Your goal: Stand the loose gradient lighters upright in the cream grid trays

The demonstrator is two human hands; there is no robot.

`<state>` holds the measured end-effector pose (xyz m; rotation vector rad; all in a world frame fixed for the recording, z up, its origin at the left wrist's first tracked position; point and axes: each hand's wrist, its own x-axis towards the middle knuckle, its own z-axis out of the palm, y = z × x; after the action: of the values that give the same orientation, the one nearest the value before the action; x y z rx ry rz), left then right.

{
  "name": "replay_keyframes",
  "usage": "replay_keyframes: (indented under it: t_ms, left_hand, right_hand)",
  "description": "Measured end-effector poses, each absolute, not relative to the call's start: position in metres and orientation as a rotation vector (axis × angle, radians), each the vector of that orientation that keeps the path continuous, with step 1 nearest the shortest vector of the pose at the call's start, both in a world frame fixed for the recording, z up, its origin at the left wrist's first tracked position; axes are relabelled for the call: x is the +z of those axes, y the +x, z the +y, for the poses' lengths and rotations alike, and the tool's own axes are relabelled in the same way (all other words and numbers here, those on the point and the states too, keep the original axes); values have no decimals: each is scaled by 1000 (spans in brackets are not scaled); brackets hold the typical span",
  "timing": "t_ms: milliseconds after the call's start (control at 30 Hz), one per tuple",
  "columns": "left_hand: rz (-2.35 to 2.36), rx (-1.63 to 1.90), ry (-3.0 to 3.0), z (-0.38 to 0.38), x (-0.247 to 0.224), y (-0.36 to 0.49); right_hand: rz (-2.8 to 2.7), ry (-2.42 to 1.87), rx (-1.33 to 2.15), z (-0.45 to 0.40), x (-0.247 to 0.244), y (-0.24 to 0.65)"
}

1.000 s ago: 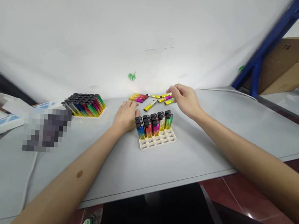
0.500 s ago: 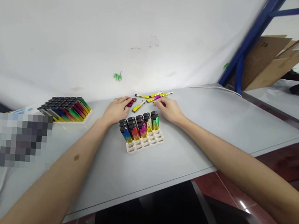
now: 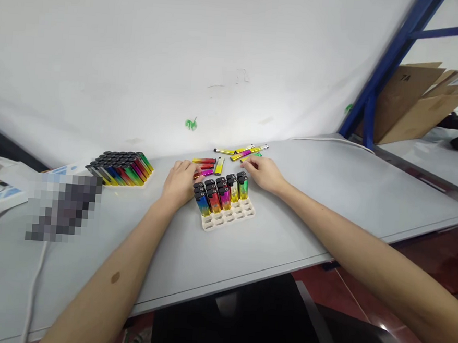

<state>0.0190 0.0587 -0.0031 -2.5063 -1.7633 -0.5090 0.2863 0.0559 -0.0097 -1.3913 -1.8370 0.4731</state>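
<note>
My left hand (image 3: 179, 182) is closed with its fingertips at the near end of a magenta lighter (image 3: 204, 174), behind a cream tray (image 3: 228, 221). Two red lighters (image 3: 204, 161) lie just beyond those fingers. To the right, my right hand (image 3: 265, 174) pinches the yellow end of a green lighter (image 3: 257, 154), partly hidden by the fingers. Between the hands, several lighters with black tops (image 3: 224, 191) stand upright in the tray's back rows, while its front slots are bare. A yellow lighter (image 3: 219, 166) lies near the middle.
More lighters (image 3: 243, 154) lie loosely against the white wall. On the left, a packed block of upright lighters (image 3: 123, 169) stands in another tray. A white cable (image 3: 35, 278) runs down the table's left side. Cardboard boxes (image 3: 410, 100) sit behind a blue frame (image 3: 369, 108) at right.
My left hand has drawn back toward me, and the magenta lighter and red lighters now show more beside it. My right hand has shifted slightly, with the green lighter now showing. The view has turned a little left.
</note>
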Motion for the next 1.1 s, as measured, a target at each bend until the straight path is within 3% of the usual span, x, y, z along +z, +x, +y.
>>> replay_keyframes:
  t_ms: [167, 400, 600, 700, 967, 1100]
  left_hand:
    - [-1715, -403, -2565, 60, 1, 19]
    - [-1869, -1209, -2779, 49, 11, 35]
    - [-1829, -1465, -2947, 47, 11, 47]
    - [-1763, -1388, -2955, 50, 7, 46]
    - [-1324, -662, -2802, 69, -11, 27]
    - [-1270, -639, -2823, 71, -14, 23]
  right_hand:
    - [-1853, -1363, 491, 58, -13, 287]
    - [-1826, -1062, 794, 60, -9, 276]
    - [-1718, -876, 1011, 59, -8, 262]
    - [-1556, -839, 1120, 58, -7, 260]
    - [-943, -1006, 1192, 53, 10, 272]
    - [-996, -1064, 1203, 48, 11, 277]
